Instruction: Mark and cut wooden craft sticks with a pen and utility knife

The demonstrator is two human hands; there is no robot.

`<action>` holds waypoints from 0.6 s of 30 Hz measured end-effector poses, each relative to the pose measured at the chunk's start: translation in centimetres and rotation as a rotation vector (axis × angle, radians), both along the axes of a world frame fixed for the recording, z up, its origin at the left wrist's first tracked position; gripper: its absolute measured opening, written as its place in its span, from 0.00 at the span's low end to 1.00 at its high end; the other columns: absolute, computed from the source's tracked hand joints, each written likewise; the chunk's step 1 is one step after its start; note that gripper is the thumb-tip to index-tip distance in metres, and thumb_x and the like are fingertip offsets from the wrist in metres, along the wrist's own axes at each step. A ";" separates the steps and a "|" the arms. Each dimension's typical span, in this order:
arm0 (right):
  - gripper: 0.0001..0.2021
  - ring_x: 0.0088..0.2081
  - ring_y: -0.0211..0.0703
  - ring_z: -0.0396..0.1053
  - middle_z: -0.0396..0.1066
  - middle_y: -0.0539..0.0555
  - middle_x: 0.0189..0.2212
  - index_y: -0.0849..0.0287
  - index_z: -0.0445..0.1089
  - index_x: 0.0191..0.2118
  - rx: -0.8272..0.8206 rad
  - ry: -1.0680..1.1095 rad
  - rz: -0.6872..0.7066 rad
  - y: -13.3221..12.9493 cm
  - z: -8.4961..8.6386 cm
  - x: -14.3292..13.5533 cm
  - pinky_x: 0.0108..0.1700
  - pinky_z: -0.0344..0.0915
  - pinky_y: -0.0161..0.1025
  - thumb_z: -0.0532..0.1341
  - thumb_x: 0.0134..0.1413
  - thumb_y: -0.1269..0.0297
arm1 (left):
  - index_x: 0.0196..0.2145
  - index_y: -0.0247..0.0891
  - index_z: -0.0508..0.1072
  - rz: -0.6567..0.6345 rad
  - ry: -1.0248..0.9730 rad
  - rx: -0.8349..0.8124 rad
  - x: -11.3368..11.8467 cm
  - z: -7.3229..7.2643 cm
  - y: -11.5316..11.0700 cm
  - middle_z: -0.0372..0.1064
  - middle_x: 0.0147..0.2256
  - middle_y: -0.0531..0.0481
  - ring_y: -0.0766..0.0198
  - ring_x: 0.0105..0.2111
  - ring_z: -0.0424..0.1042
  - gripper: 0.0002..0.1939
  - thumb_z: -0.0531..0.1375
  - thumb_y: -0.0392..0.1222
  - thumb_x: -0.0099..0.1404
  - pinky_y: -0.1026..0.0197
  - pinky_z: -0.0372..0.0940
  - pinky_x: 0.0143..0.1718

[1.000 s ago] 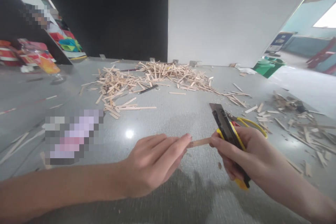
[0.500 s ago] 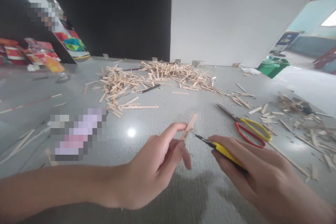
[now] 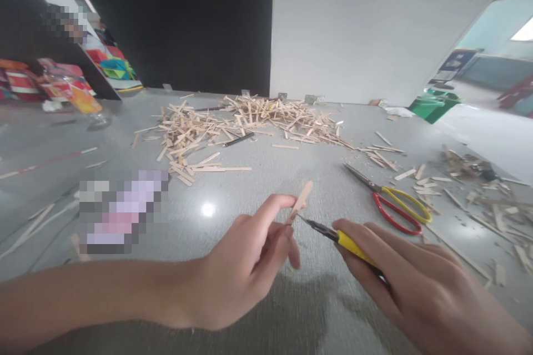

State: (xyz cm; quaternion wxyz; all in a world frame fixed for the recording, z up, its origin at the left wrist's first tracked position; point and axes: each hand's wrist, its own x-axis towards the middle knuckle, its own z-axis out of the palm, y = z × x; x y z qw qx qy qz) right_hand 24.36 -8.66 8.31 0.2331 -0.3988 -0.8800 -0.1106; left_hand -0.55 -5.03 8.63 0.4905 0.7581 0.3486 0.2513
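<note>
Head cam: knife (image 3: 348, 242) @ stick (image 3: 301, 197) edge

The cutter (image 3: 351, 244) and piled sticks (image 3: 255, 111) suggest a workshop.

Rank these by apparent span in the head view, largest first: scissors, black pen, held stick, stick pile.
1. Stick pile
2. Scissors
3. Held stick and black pen: unranked; they look similar, and the stick is nearer, partly hidden.
</note>
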 end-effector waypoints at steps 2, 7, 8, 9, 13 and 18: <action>0.14 0.20 0.40 0.72 0.80 0.58 0.38 0.62 0.66 0.54 0.009 -0.002 -0.006 0.0 0.0 0.0 0.19 0.59 0.42 0.46 0.79 0.65 | 0.57 0.47 0.56 -0.007 0.011 0.040 -0.1 -0.1 0.0 0.74 0.33 0.55 0.72 0.19 0.54 0.10 0.46 0.42 0.81 0.67 0.55 0.21; 0.12 0.20 0.39 0.71 0.79 0.55 0.35 0.60 0.67 0.53 0.031 0.003 -0.008 -0.1 -0.1 0.0 0.19 0.58 0.41 0.47 0.79 0.65 | 0.58 0.50 0.55 -0.005 0.021 0.088 -0.3 -0.5 -0.2 0.74 0.33 0.57 0.72 0.19 0.54 0.12 0.46 0.39 0.80 0.68 0.55 0.22; 0.12 0.19 0.39 0.71 0.79 0.55 0.35 0.60 0.67 0.53 0.030 0.003 -0.008 -0.2 -0.1 0.0 0.19 0.58 0.41 0.47 0.79 0.65 | 0.58 0.50 0.55 -0.003 0.020 0.092 -0.3 -0.5 -0.2 0.74 0.33 0.57 0.72 0.18 0.53 0.13 0.46 0.38 0.80 0.68 0.55 0.21; 0.13 0.19 0.39 0.71 0.79 0.55 0.35 0.60 0.67 0.53 0.026 0.004 -0.008 -0.2 -0.1 0.0 0.19 0.58 0.41 0.47 0.79 0.65 | 0.59 0.51 0.54 -0.002 0.017 0.100 -0.3 -0.6 -0.2 0.74 0.33 0.58 0.73 0.18 0.53 0.13 0.46 0.38 0.80 0.69 0.55 0.21; 0.13 0.20 0.39 0.71 0.79 0.54 0.33 0.62 0.66 0.57 0.028 0.011 0.000 -0.5 -0.2 0.3 0.20 0.60 0.40 0.48 0.78 0.66 | 0.60 0.52 0.53 0.000 0.018 0.122 -0.3 -0.8 -0.3 0.73 0.33 0.58 0.73 0.19 0.54 0.15 0.47 0.38 0.79 0.69 0.55 0.21; 0.13 0.20 0.39 0.70 0.79 0.54 0.33 0.62 0.66 0.57 0.043 0.000 -0.012 -0.5 -0.1 0.3 0.20 0.59 0.40 0.48 0.78 0.67 | 0.61 0.52 0.53 -0.003 0.029 0.155 -0.4 -1.0 -0.4 0.74 0.34 0.58 0.72 0.20 0.56 0.18 0.47 0.37 0.79 0.68 0.57 0.23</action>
